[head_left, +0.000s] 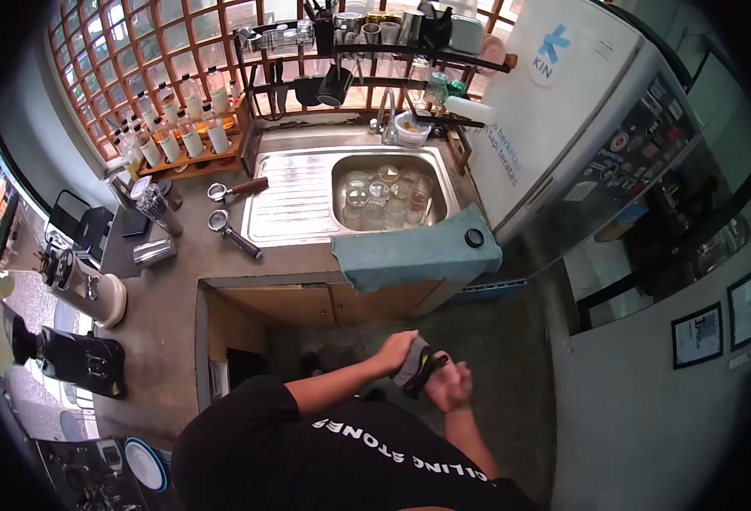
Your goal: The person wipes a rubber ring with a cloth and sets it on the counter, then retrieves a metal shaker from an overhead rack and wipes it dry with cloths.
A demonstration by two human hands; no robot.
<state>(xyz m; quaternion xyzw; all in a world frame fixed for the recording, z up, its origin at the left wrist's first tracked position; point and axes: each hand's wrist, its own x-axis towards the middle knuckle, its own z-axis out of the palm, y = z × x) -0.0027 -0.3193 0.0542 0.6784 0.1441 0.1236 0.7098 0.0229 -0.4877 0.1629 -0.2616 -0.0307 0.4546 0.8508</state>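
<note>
My left hand (395, 351) is closed on a grey-and-black glove-like thing (411, 371) with a yellow-green stripe, in front of my body. Close against its dark end is my right hand (450, 386), palm partly turned up and fingers apart. Whether the right fingers touch the dark part is hard to make out. Both hands are above the floor, on the near side of the sink cabinet (375, 301).
A steel sink (290, 192) holds several clear glasses (384, 196). A teal cloth (392, 255) with a black ring (474, 238) hangs over the counter edge. Two portafilters (237, 234) lie left of the sink; a grinder (86, 362) stands further left. A fridge (520, 128) is at right.
</note>
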